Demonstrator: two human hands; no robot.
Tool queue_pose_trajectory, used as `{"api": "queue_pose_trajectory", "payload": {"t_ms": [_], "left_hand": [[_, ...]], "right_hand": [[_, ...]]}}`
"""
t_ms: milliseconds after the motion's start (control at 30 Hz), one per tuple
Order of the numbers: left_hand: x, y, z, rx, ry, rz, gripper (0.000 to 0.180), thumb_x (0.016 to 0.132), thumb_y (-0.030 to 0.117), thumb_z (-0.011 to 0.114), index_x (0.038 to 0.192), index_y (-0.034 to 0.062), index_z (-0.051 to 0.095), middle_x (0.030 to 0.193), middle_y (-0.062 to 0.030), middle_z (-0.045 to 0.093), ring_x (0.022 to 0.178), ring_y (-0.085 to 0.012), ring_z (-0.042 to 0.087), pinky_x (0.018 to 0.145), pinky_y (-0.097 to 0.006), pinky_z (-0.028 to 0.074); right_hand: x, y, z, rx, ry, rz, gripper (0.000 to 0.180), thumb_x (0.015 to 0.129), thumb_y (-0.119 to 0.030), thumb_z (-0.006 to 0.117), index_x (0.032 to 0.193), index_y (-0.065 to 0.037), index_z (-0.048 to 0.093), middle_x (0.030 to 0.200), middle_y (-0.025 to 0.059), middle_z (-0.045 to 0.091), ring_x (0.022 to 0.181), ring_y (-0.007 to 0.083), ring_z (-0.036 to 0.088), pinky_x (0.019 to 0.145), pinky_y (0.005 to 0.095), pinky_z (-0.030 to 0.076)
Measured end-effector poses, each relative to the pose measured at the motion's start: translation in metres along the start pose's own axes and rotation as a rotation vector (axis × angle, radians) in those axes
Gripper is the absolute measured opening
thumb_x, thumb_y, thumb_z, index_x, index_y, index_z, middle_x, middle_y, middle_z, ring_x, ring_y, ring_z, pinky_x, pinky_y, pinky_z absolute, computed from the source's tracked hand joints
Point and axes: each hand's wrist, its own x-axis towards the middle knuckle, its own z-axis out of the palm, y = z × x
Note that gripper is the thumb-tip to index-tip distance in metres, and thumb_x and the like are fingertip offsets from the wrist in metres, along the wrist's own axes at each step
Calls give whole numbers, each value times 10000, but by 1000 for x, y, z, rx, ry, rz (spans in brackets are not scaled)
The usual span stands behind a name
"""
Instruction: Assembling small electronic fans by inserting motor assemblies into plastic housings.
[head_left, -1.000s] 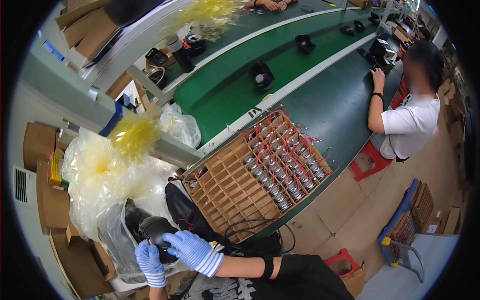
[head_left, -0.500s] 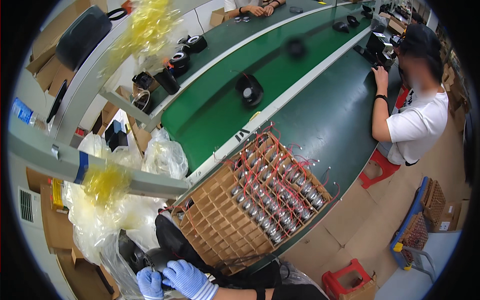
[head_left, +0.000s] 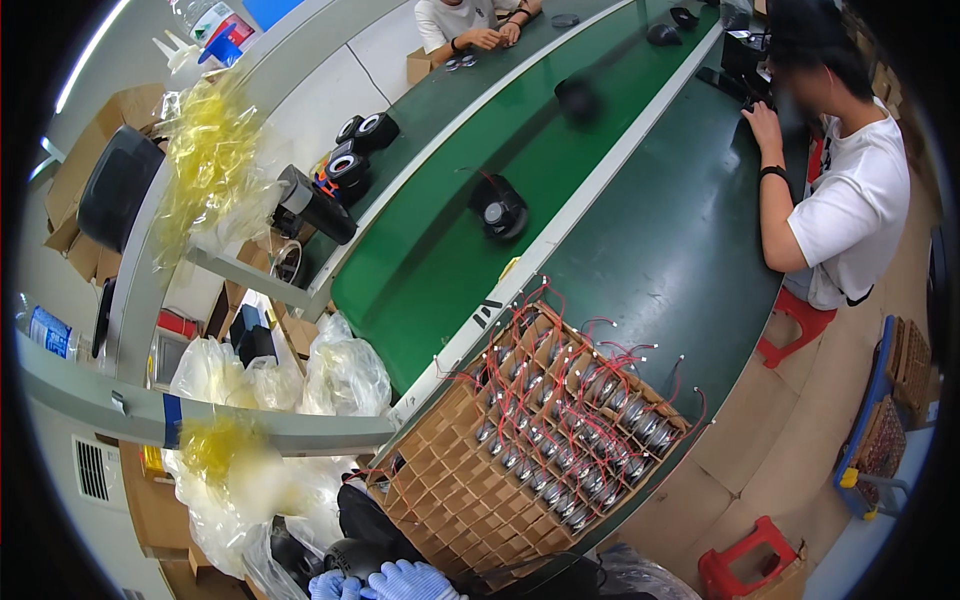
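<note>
On my feed, the black housing [head_left: 352,556] sits low, left of centre, beside the clear bag [head_left: 258,556], with a second black piece [head_left: 290,552] to its left. The left hand [head_left: 334,586] and right hand [head_left: 412,580], both in blue gloves, are at its near side with fingers bent; the lower edge crops them, so I cannot tell whether they grip it.

My main worry is a slip: knit gloves on what looks like a smooth, rounded shell could let it roll out. Loose film so close by might snag a finger or get pinched underneath. Stray red wires [head_left: 523,322] overhang the tray [head_left: 440,490], and a passing sleeve could drag its metal parts [head_left: 635,412] loose.

The tray rests on the dark green desk [head_left: 640,225], its near-left cells bare. Past a pale rail runs a green belt [head_left: 420,262] carrying black parts [head_left: 498,208]. A co-worker [head_left: 855,205] in white sits at the right; a red stool [head_left: 720,570] and a blue cart [head_left: 862,420] stand on the floor.
</note>
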Motion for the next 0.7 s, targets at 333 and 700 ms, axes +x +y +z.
{"api": "queue_pose_trajectory", "payload": {"t_ms": [333,700], "left_hand": [[11,12,-4,16,13,49,238,852,152,541,667,4,516,547,-121,453,501,-233,388,499,-378,330],[5,13,2,37,3,18,290,836,175,544,608,13,466,522,-135,419,477,-245,365,486,-399,306]], "right_hand": [[11,4,-12,-69,-82,-150,113,768,-215,511,670,-182,557,653,17,491,644,184,511,546,323,416],[3,7,-7,-115,-130,-136,102,783,-253,512,743,-160,512,687,30,455,661,189,492,539,343,395]]}}
